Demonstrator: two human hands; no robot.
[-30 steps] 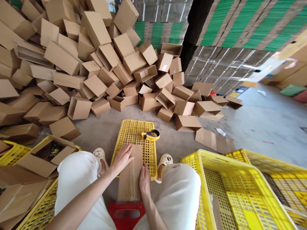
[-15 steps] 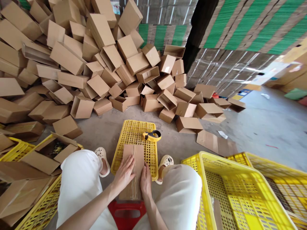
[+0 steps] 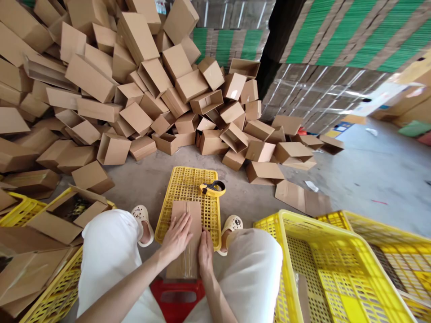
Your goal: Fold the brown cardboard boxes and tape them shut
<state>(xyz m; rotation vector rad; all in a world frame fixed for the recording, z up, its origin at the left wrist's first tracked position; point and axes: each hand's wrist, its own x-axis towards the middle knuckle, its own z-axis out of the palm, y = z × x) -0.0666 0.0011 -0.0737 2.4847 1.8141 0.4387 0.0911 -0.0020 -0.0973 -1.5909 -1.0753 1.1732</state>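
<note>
Brown cardboard carton sits between the knees, far end over the near part of the yellow plastic crate, near end by the red plastic piece. Left hand flat on the top face, fingers extended and close together; right hand along the right edge, fingers straight, roughly together, no pinch visible. Reads as smoothing the clear tape. To do it well: brace the side with the right, press along the full seam with the left, chase wrinkles out to the ends, don't cave the face in. Tape is glossy, creased in streaks; board is matte, a long flat rectangle. Crate looks stiff, gridded with holes, corners rounded. Tape dispenser lies on its far right: yellow and black, ring at 1 end. Carton contents hidden.
</note>
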